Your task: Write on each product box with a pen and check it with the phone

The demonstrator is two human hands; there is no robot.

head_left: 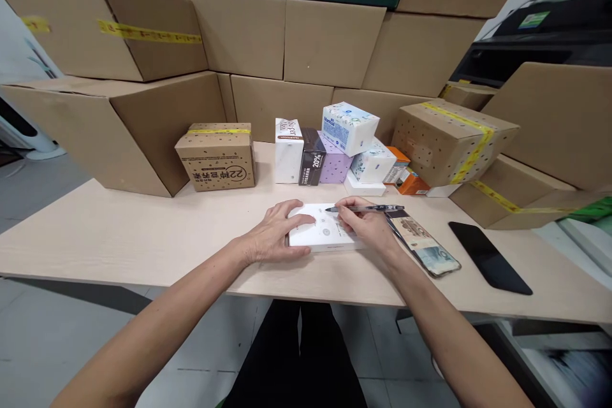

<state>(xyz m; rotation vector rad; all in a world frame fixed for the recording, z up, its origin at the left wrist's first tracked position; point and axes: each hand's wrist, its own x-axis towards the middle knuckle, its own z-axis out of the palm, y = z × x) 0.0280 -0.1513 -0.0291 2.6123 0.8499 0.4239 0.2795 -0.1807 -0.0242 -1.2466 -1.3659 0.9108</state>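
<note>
A flat white box [325,236] lies on the pale wooden table [119,236] in front of me. My left hand [277,233] rests flat on the box's left side, holding it still. My right hand [368,226] grips a dark pen [366,209], held nearly level with its tip pointing left over the box's top edge. Right of that hand lies a flat patterned packet [425,245], and further right a black phone [490,257] lies face up.
Behind the box stand several small product boxes and tissue packs [349,127], a small printed carton [217,156] to the left and a taped carton [452,140] to the right. Large cardboard cartons [329,44] wall in the table's back and sides. A black printer [526,44] sits far right.
</note>
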